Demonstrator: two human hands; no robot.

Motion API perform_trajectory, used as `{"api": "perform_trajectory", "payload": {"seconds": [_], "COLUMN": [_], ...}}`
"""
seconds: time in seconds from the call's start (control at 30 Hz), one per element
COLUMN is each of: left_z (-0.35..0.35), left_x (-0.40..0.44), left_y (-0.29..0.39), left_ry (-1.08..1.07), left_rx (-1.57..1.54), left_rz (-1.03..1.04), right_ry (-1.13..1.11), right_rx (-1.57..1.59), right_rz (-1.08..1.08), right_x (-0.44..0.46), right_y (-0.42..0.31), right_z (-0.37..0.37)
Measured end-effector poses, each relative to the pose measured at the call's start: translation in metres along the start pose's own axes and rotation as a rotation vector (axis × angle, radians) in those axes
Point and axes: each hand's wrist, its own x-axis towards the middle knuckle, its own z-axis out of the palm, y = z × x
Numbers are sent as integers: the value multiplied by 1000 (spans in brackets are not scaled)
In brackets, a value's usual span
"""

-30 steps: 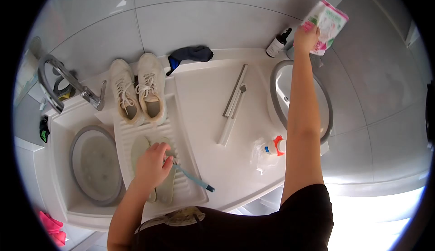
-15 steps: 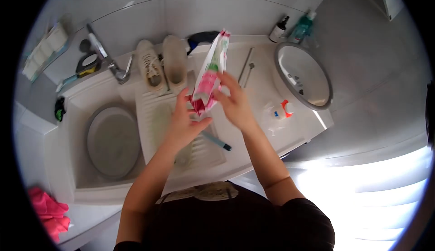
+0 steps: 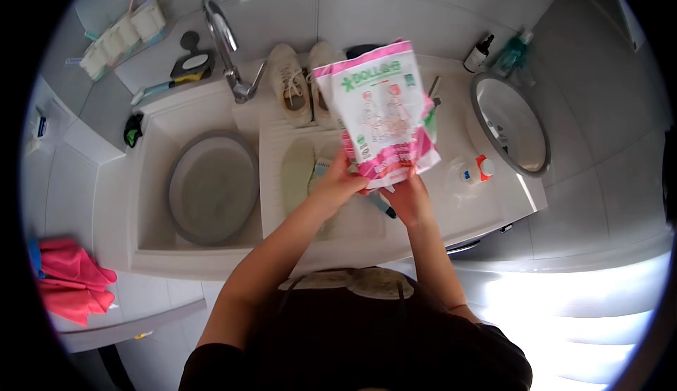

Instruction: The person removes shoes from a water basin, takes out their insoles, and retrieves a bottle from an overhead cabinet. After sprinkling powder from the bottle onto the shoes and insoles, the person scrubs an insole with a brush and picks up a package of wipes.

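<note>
A white and pink printed packet (image 3: 384, 112) is held up in front of me, its printed face toward the camera. My left hand (image 3: 340, 183) grips its lower left corner. At the lower right edge, my right hand (image 3: 411, 197) has its fingers closed on the packet. Beneath lies the ribbed washboard with a pale insole (image 3: 297, 172) and a blue-handled brush (image 3: 383, 205), partly hidden by hands and packet. White lace-up shoes (image 3: 289, 88) stand behind, one partly covered by the packet.
At the left, a grey-rimmed basin (image 3: 214, 187) of cloudy water sits in the sink below a chrome faucet (image 3: 229, 49). Another basin (image 3: 509, 124), a small white bottle (image 3: 485, 167), a dark bottle (image 3: 479, 54) and a teal bottle (image 3: 513, 54) are on the right. Pink cloth (image 3: 74, 278) hangs lower left.
The packet came from the far right to the middle, and both hands now hold it. It has turned from edge-on to face the camera. The view has shifted left.
</note>
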Motion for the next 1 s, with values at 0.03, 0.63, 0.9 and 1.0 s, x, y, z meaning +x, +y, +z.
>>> {"api": "perform_trajectory", "payload": {"seconds": [0.03, 0.63, 0.9, 1.0], "left_z": [2, -122, -129, -119], "left_x": [-3, -48, -48, -48], "left_y": [-6, -46, -47, -38], "left_ry": [17, 630, 639, 604], "left_rx": [-4, 139, 129, 129], "left_rz": [-7, -24, -42, -45], "right_ry": [-151, -109, -239, -237], "right_rx": [79, -890, -1211, -1171], "right_rz": [79, -326, -390, -394], "right_x": [-3, 23, 31, 28], "right_y": [1, -10, 6, 9], "right_z": [-4, -8, -1, 9]}}
